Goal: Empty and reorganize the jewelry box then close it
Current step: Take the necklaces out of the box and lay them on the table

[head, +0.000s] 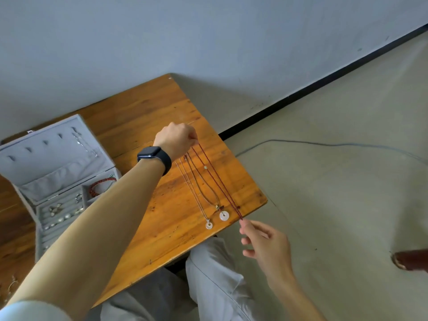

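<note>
Fingertips of the left hand are curling under the knuckles and out of sight, so exactly how they are gripping is hard to make out, but the hand is bunching closed on the top ends of three necklaces near the far right edge of the table. A dark watch is sitting on that wrist, and the forearm is reaching diagonally across the table from the lower left, hiding part of the jewelry box. The box is standing open at the left edge of the table, partly cut off by the frame; its grey lid is leaning back, with a red bracelet lying in a right-hand compartment and small earrings sitting in the ring rows, too small to tell apart.

Two necklaces are lying stretched toward the near right corner: the thin chain ending in a small white ring pendant, and the grey cord ending in a larger white ring pendant. The dark red cord is running just beside them, out to the table's right edge.

The right hand is hovering just off that edge, palm facing left, thumb and forefinger pinching together on the red cord's lower end while the other fingers are spreading loosely apart. Grey trousers are showing below the table.
</note>
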